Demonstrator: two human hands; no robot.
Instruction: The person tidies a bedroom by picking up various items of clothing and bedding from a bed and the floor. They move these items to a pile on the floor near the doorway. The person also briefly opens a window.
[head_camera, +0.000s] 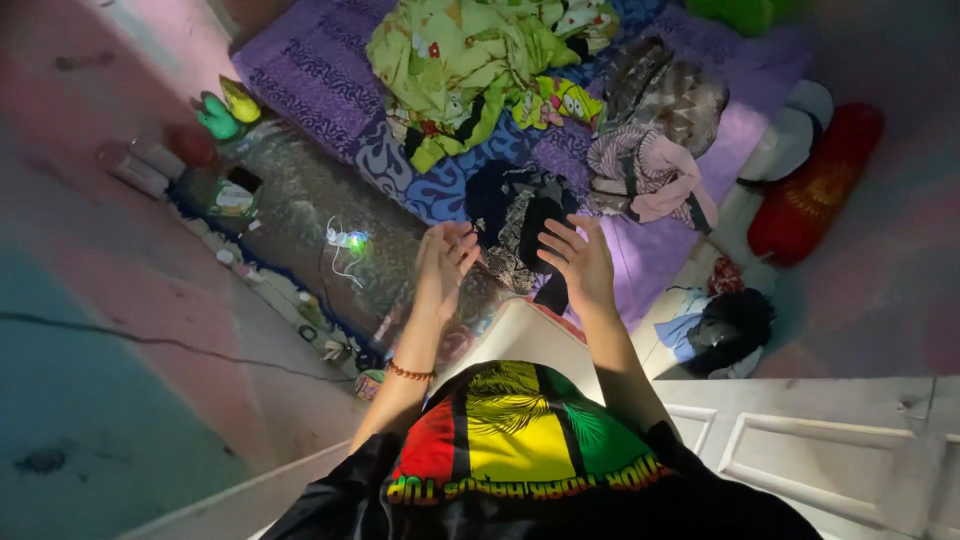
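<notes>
I look down at a mattress with a purple patterned sheet (310, 70) covered in heaps of clothes. My left hand (443, 262) is raised with fingers loosely curled and holds nothing; a beaded bracelet sits on its forearm. My right hand (580, 262) is open with fingers spread, also holding nothing. Both hover just above a dark patterned garment (515, 205) at the mattress edge. A green printed cloth heap (455, 65) lies further back. A striped pink and brown garment (650, 170) lies to the right.
A red cushion (815, 185) and a white pillow (795, 130) lie right of the mattress. Dark and blue clothes (725, 325) sit on the floor. A white panelled door (820, 450) lies low right. Small toys and bottles (215, 115) line the left wall.
</notes>
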